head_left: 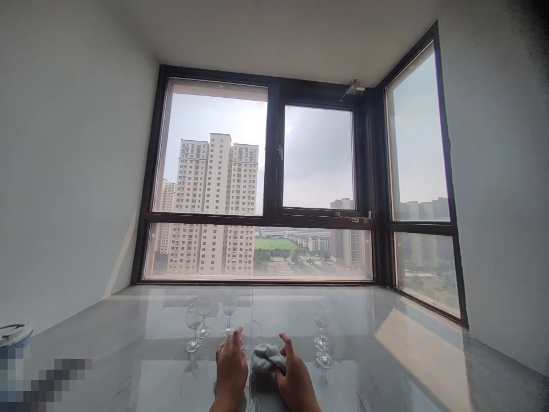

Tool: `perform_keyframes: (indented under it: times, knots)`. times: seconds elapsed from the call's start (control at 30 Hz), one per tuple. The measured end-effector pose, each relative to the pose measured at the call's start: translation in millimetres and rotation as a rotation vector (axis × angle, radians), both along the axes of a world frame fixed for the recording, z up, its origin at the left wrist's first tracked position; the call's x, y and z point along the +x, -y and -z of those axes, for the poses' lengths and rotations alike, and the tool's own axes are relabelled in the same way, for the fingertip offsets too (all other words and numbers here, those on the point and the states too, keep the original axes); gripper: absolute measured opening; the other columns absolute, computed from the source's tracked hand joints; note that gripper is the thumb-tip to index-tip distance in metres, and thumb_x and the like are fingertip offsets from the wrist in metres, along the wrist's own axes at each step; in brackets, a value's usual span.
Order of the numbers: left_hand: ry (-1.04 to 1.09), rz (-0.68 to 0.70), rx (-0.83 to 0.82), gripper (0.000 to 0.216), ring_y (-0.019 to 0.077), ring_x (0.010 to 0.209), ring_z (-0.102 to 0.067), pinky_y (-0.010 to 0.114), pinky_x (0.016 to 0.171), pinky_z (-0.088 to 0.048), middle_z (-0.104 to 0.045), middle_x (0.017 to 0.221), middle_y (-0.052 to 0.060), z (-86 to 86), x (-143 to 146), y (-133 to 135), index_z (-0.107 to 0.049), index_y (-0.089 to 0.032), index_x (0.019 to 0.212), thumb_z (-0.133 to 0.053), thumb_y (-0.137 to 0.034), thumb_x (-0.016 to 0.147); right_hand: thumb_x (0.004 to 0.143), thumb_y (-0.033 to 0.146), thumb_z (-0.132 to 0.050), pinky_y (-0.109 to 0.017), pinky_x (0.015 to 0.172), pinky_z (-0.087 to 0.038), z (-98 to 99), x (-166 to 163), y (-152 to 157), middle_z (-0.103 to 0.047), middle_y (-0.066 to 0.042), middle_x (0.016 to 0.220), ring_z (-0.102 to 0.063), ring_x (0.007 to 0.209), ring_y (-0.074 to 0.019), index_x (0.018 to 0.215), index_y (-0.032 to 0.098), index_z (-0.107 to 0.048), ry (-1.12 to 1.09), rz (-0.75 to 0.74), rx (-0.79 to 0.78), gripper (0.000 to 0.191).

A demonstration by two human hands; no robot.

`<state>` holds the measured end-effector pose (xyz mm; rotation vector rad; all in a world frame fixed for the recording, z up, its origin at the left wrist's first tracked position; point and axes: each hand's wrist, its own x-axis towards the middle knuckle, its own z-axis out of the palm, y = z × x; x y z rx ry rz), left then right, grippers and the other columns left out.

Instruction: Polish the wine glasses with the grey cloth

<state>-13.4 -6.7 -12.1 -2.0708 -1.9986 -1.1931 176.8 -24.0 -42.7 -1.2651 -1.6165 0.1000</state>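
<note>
My left hand (231, 366) is closed around a clear stemmed glass (253, 335), tipped so that its round rim points away to the right. Part of this glass is hidden behind the fingers. A bunched grey cloth (266, 359) is gripped in my right hand (295, 375), just right of the held glass. To the left, several stemmed glasses stand upright on the glossy sill, the nearest glass (193, 326) closest to my left hand. Beyond my right hand stand more upright glasses, with one glass (323, 337) in front, partly overlapping another behind it.
The marble-like sill (163, 372) reaches back to a dark-framed window (270, 217). A side window (422, 274) meets it at the right corner. At the lower left edge, a container with a lid (16, 333) is partly blurred out. Walls stand on both sides.
</note>
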Motion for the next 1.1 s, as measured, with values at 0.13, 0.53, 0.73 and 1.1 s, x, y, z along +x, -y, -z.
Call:
perform_keyframes:
  times: [0.13,0.53,0.73,1.1]
  knots:
    - [-0.046,0.042,-0.058,0.062,0.0201,0.128,-0.061,0.039,0.116,-0.03,-0.068,0.136,0.011,-0.8,-1,-1,-0.056,-0.019,0.142,-0.032,0.003,0.089,0.069,0.01,-0.054,-0.031,0.074,-0.058,1.9,1,-2,-0.072,-0.002,0.096,-0.073,0.08,-0.022,0.141,0.026,-0.051,-0.009,0.02,0.081,0.074]
    - [-0.127,0.187,-0.098,0.068,0.0207,0.122,-0.063,0.046,0.122,-0.018,-0.074,0.12,0.006,-6.7,6,8,-0.071,-0.028,0.128,-0.038,0.005,0.078,0.074,0.015,-0.053,-0.034,0.076,-0.059,-1.6,-1,1,-0.071,-0.002,0.093,-0.072,0.077,-0.0214,0.141,0.025,-0.049,-0.077,0.003,0.185,0.067]
    - [-0.143,0.237,-0.108,0.067,0.0197,0.117,-0.065,0.045,0.121,-0.021,-0.074,0.115,0.004,-3.5,7,5,-0.072,-0.03,0.125,-0.041,0.006,0.078,0.082,0.025,-0.055,-0.035,0.072,-0.058,-3.1,0,1,-0.071,-0.002,0.091,-0.072,0.076,-0.023,0.136,0.027,-0.053,-0.147,0.006,0.205,0.053]
    - [-0.07,0.473,-0.132,0.056,0.0214,0.108,-0.067,0.047,0.122,-0.026,-0.077,0.103,0.002,-9.9,8,17,-0.078,-0.029,0.105,-0.047,0.004,0.071,0.087,0.033,-0.051,-0.036,0.069,-0.056,-9.9,9,1,-0.07,-0.002,0.087,-0.071,0.077,-0.0249,0.131,0.024,-0.05,-0.207,0.166,0.194,0.045]
